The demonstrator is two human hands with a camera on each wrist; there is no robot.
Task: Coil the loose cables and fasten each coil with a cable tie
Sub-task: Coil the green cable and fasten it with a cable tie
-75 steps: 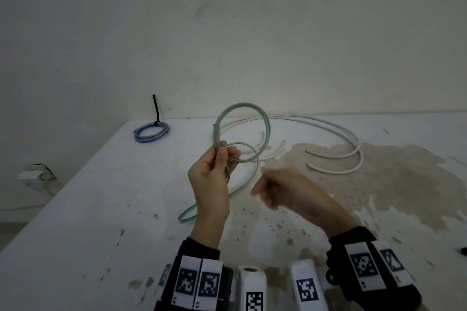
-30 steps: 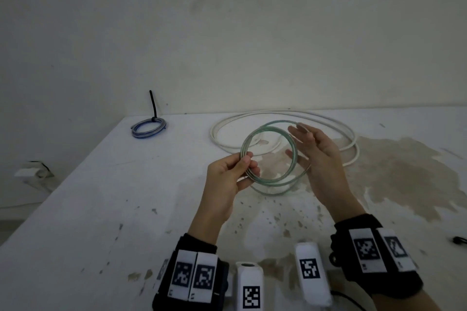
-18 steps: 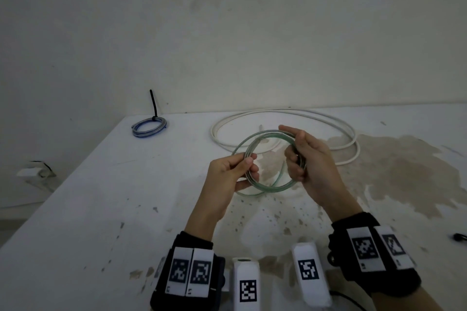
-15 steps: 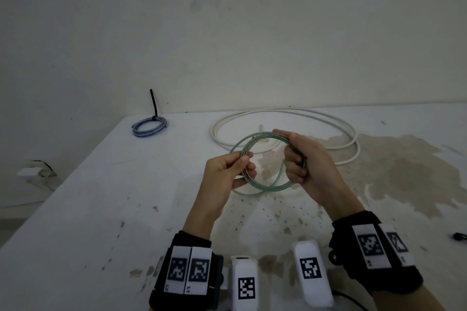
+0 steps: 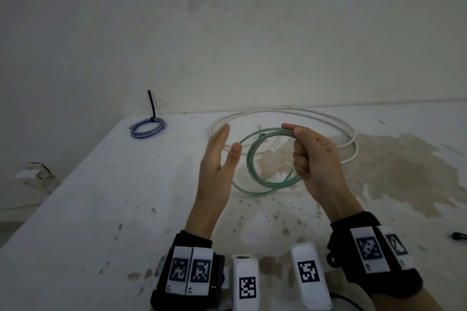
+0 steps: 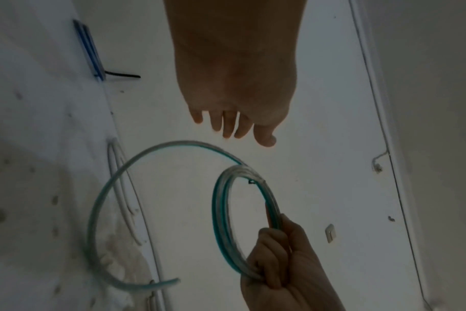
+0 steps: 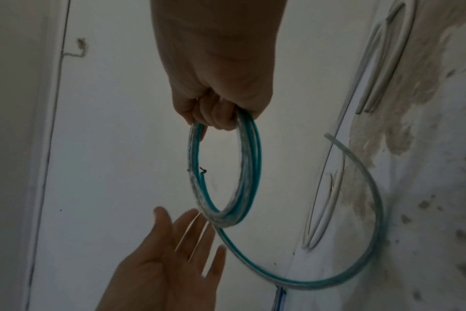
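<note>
A green translucent cable [image 5: 250, 159] hangs as a small coil above the table, its free tail [image 5: 249, 190] springing out into a wider loop below. My right hand [image 5: 298, 145] grips the coil's right side, fingers curled round the strands. My left hand [image 5: 228, 142] is just left of the coil, fingers straight, holding nothing. In the left wrist view my left hand [image 6: 234, 126] is apart from the coil [image 6: 221, 223]. In the right wrist view my right hand [image 7: 218, 117] clasps the coil [image 7: 249, 172] at its top, and the tail [image 7: 373, 210] curves away.
A long white cable [image 5: 336, 122] lies in loose loops at the back of the white table [image 5: 101, 209]. A blue coil [image 5: 147, 128] with a black cable tie sticking up sits at the back left. A small black object [image 5: 458, 243] lies at the right edge.
My left hand has let go of the green coil and opened, drawing away to the left. The right hand keeps its grip, and the tail has sprung out into a wider loop.
</note>
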